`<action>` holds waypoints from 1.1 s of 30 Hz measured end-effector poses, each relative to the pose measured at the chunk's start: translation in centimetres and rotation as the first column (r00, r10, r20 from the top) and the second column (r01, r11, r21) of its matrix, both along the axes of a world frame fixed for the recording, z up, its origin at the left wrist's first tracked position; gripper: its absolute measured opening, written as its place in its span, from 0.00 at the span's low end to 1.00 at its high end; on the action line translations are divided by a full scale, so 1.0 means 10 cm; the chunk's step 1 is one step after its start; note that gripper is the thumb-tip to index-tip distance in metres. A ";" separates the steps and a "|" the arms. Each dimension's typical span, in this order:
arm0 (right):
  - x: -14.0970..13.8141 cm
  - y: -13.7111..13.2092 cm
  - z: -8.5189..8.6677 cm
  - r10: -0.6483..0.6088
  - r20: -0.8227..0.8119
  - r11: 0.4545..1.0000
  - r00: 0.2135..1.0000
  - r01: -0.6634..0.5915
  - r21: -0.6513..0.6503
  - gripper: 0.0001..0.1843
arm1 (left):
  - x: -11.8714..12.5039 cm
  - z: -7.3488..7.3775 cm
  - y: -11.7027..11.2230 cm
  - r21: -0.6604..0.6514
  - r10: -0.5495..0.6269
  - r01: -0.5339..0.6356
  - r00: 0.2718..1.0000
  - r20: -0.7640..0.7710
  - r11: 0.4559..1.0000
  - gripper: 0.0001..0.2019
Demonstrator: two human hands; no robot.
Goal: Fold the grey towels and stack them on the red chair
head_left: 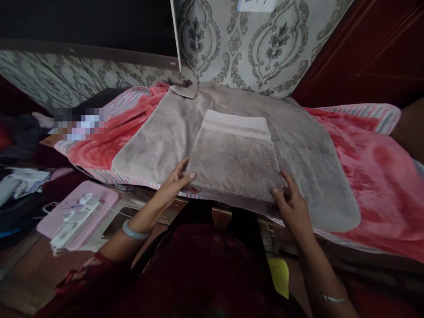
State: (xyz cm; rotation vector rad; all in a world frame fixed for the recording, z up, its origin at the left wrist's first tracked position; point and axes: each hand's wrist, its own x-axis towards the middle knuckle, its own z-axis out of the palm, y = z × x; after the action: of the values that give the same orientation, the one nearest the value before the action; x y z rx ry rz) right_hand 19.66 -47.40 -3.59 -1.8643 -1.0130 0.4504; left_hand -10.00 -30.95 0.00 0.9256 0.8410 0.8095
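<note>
A folded grey-brown towel with a pale band at its far end lies on a larger grey towel spread flat. My left hand grips the folded towel's near left corner, thumb on top and fingers curled under its edge. My right hand holds the near right corner the same way, fingers pressed to the fabric. Both wrists wear bangles.
Under the towels lies a pink-red blanket with striped edges. A pink tray with white plugs and cables sits low at the left. Patterned wallpaper backs the surface; a dark red door stands at the right. Clothes are piled at far left.
</note>
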 end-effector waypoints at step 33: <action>-0.14 -0.05 -0.26 -0.107 0.634 0.991 0.766 0.031 0.130 0.37 | 0.00 -0.31 -0.12 0.734 0.333 0.145 0.821 -0.464 0.664 0.33</action>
State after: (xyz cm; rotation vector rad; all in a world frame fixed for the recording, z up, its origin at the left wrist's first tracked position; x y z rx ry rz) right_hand 18.31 -47.86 -6.23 -1.9823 -1.3708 -0.3287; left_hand -9.98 -32.19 -3.10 1.9598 1.0982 1.0190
